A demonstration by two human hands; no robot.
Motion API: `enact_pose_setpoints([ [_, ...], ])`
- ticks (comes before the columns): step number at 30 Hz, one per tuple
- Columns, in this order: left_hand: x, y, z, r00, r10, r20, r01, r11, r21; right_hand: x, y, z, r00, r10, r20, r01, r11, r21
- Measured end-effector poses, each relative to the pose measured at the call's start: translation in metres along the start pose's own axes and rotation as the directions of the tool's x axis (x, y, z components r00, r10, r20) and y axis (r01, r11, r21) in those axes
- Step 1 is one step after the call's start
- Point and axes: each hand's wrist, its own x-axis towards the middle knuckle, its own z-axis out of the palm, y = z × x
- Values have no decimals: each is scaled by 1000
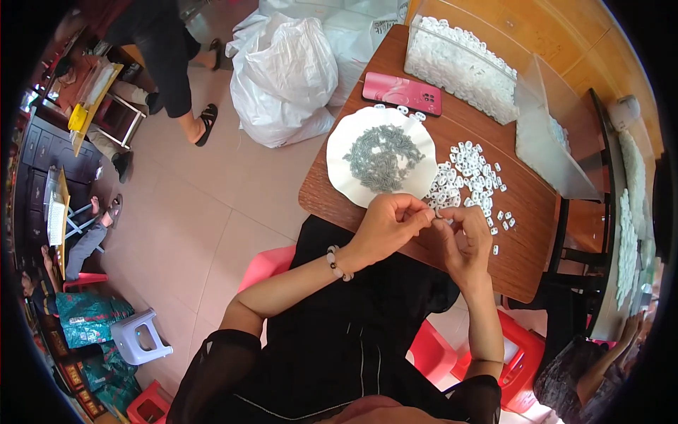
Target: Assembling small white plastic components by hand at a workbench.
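My left hand (pixel 393 227), with a beaded bracelet on its wrist, is closed in a pinch over the near edge of the wooden table (pixel 522 265). Its fingertips meet those of my right hand (pixel 466 247), which pinches too. Whatever small thing lies between them is mostly covered by the fingers. Just beyond my hands is a loose pile of small white plastic pieces (pixel 474 169) with dark holes. To its left, a white wavy-edged plate (pixel 340 150) holds many small grey metal pieces (pixel 381 157), thin like screws or pins.
A pink phone (pixel 401 93) lies behind the plate. A clear bin (pixel 462 67) full of white pieces stands at the far edge, beside another translucent bin (pixel 551 152). White sacks (pixel 286 78) rest on the floor. A person (pixel 159 63) stands at far left; others sit around.
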Motion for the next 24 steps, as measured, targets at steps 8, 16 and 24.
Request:
enact_pose_setpoints([
  [8,-8,0,13,998,-45,43,43,999,31,-30,20,-3,797,594,113,-551,638,538],
  [16,-15,3,20,992,-94,84,91,995,46,-39,16,-11,729,662,173,-619,530,580],
  [24,-21,-2,24,994,-86,69,85,996,21,-52,18,-22,682,702,205,-670,487,561],
])
